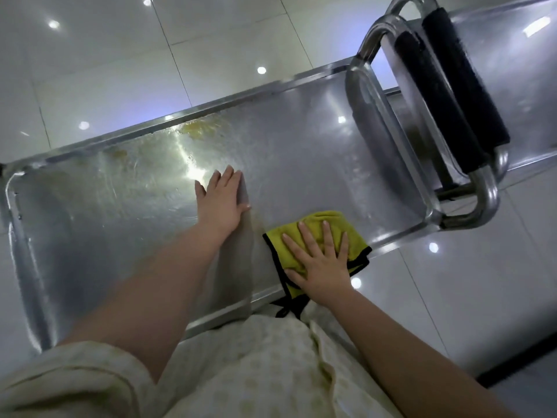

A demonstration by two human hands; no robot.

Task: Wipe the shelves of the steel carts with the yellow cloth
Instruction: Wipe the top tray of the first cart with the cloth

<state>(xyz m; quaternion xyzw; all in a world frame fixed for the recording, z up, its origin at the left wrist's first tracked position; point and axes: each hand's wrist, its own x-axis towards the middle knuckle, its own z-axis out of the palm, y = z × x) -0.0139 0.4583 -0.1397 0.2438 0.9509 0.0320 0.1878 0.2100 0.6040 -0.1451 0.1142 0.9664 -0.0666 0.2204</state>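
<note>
A steel cart's top shelf (126, 200) fills the middle of the head view, with yellowish stains along its far edge. The yellow cloth (334, 224), edged in black, lies near the shelf's near rim. My right hand (319, 260) presses flat on the cloth with fingers spread. My left hand (221, 203) rests flat on the bare steel just left of the cloth, fingers straight. A corner of the cloth hangs over the near rim.
The cart's steel handle with a black foam grip (434, 98) rises at the right end. A second cart's handle (464, 70) and shelf (518, 43) stand just behind it. Glossy white floor tiles (120, 55) surround the carts.
</note>
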